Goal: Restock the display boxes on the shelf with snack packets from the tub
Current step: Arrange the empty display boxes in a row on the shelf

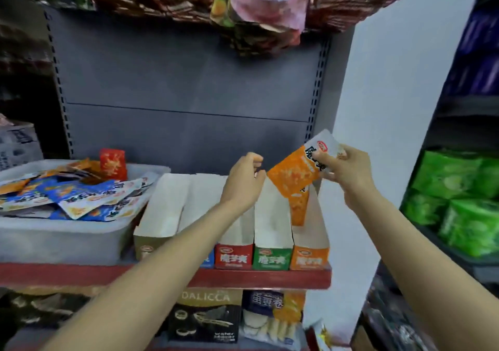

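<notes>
1. The right hand (348,173) has its grip clamped on an orange snack packet (297,172), thumb on the printed face and fingers behind its white top edge.
2. That packet hangs tilted above the orange display box (310,256), the rightmost of the row on the shelf (259,277); its lower corner is just over the box opening.
3. A second orange packet (298,207) stands upright inside the orange box, partly behind the held one.
4. The left hand (244,181) holds nothing; its fingers are loosely curled and its grip apart, above the back of the red display box (234,256) and the green display box (272,257).
5. The left forearm crosses in front of the blue display box (208,260), hiding most of it; a tan display box (145,248) stands at the left end of the row.
6. The boxes stand side by side, touching, along the shelf's red front edge.
7. The tub (54,240), pale and translucent, sits on the same shelf just left of the boxes, piled with blue packets (89,199), some orange ones and a red packet (113,163) sticking up at the back.
8. Green bags (459,196) fill a rack to the right.
</notes>
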`<control>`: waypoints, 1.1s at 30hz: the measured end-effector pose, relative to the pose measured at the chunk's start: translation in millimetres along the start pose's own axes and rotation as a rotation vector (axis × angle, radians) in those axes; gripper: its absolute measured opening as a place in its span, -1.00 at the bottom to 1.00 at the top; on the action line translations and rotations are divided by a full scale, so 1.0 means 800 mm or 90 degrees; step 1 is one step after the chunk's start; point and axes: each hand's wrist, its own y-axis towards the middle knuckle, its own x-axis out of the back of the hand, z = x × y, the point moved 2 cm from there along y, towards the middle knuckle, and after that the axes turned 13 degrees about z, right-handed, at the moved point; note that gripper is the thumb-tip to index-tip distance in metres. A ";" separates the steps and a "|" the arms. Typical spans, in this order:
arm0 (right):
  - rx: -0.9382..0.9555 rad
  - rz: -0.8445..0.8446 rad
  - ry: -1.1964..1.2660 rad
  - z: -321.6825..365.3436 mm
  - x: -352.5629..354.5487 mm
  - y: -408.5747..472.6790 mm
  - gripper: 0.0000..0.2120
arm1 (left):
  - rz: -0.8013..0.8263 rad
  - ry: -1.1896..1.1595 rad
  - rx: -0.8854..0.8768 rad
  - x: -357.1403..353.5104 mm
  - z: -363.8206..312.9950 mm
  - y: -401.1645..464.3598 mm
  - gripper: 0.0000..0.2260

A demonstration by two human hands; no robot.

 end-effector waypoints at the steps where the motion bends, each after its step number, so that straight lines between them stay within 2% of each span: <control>1: 0.014 -0.005 -0.037 0.002 0.013 0.008 -0.86 | 0.034 0.028 -0.007 -0.010 -0.002 0.010 -0.74; 7: 0.039 0.029 -0.219 -0.011 0.041 0.046 -0.82 | 0.211 0.203 0.008 -0.054 0.000 0.073 -0.57; 10: 0.026 0.056 -0.285 -0.022 0.032 0.059 -0.78 | 0.272 0.221 0.021 -0.064 0.006 0.092 -0.56; 20: 0.043 0.113 -0.383 -0.019 0.040 0.073 -0.77 | 0.270 0.149 -0.030 -0.072 0.017 0.101 -0.71; 26: 0.049 0.219 -0.524 -0.045 0.012 0.073 -0.83 | 0.282 0.098 -0.046 -0.074 0.011 0.099 -0.75; 33: 0.005 0.305 -0.530 -0.075 0.014 0.079 -0.93 | 0.272 0.097 -0.022 -0.070 0.015 0.099 -0.79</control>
